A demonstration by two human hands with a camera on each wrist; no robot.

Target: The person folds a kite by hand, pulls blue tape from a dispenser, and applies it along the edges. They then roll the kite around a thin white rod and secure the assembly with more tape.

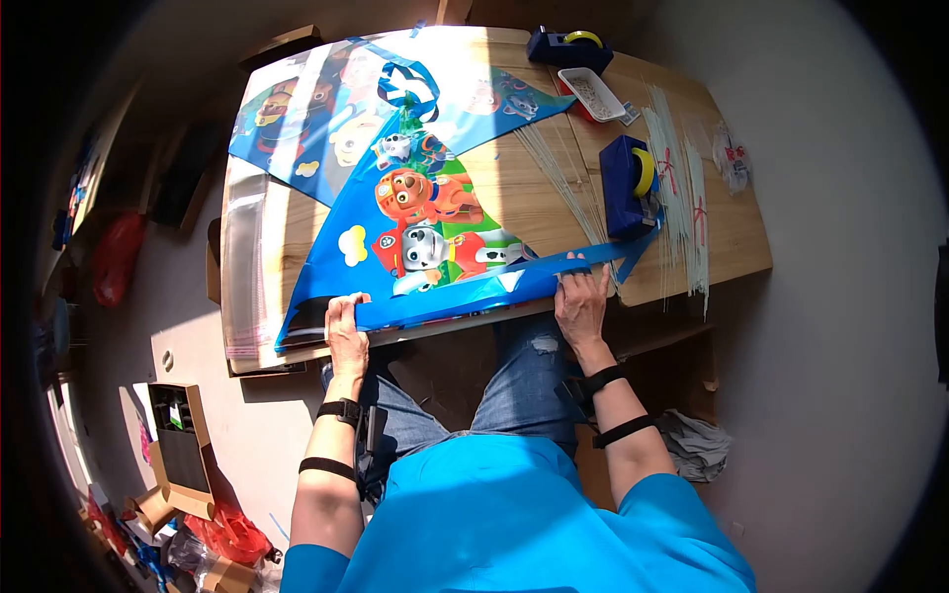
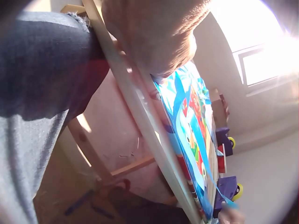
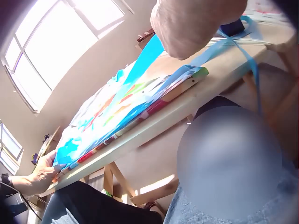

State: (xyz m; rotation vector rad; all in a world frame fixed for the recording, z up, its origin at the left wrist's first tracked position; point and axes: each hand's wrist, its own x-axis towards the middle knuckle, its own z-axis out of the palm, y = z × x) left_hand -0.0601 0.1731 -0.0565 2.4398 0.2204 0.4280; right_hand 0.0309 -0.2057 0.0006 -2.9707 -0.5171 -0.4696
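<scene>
A triangular blue kite sail [image 1: 361, 212] printed with cartoon dogs lies on the wooden table, its long lower side along the front edge. My left hand [image 1: 346, 336] pinches the sail near its lower left; in the right wrist view the thumb and fingers of that left hand [image 3: 42, 175] close on the corner. A long blue plastic strip [image 1: 455, 296] runs along the lower side. My right hand [image 1: 581, 304] grips this strip toward the right end. In the right wrist view the strip [image 3: 145, 58] slants up from the sail to the right hand [image 3: 191, 23], and loose lengths trail beyond it.
A blue tape dispenser [image 1: 625, 188] stands right of the sail, another tape dispenser [image 1: 570, 47] at the back. Beside that is a white tray [image 1: 591, 94] of small pieces. Thin white rods [image 1: 672, 188] lie on the right. Another printed sail [image 1: 282, 128] lies behind, with a coiled blue ribbon [image 1: 427, 84].
</scene>
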